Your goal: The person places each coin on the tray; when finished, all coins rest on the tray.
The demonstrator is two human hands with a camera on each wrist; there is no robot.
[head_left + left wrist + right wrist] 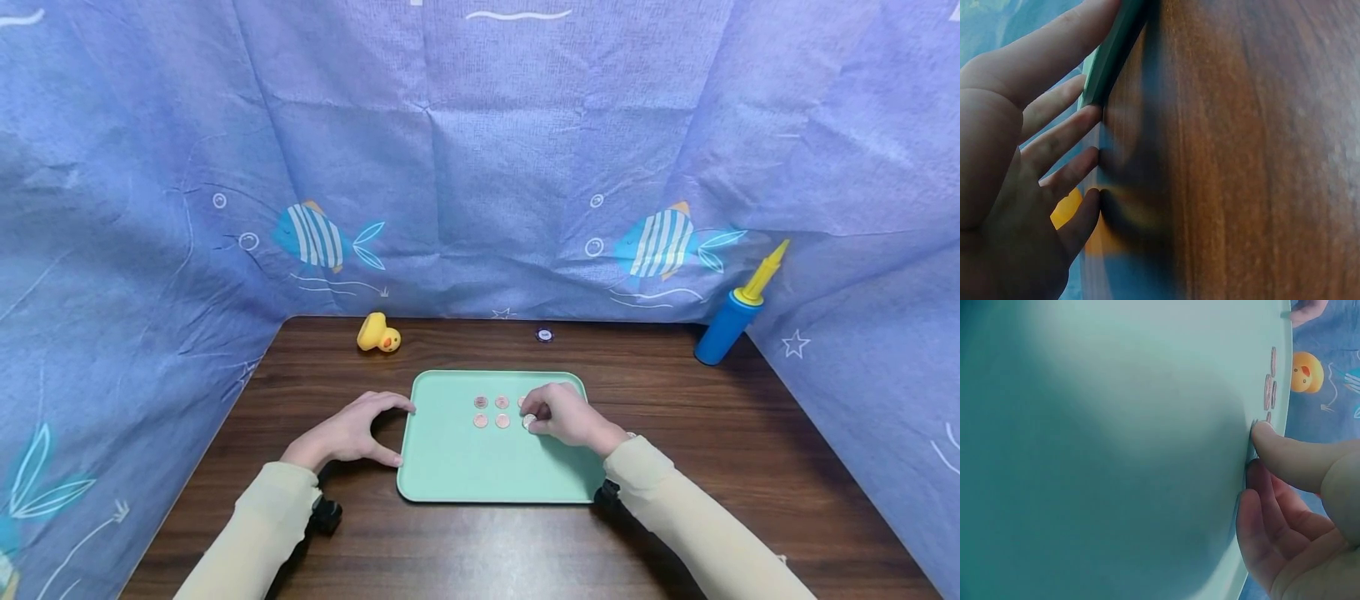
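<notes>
Several flat, round coppery coins (502,402) dot a smooth, round-cornered green tray (465,468).

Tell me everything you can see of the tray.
The tray is pale green, rectangular with rounded corners and a low rim, and looks like smooth plastic. It lies flat on the table, its long sides running left to right. Coins lie on it in two rows. The left hand touches its left edge; the right hand hides part of its right side.

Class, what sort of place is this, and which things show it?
Probably a small curtained-off tabletop workspace: blue fish-print fabric hangs behind and beside a wooden-looking table, which bears a pale green tray.
</notes>
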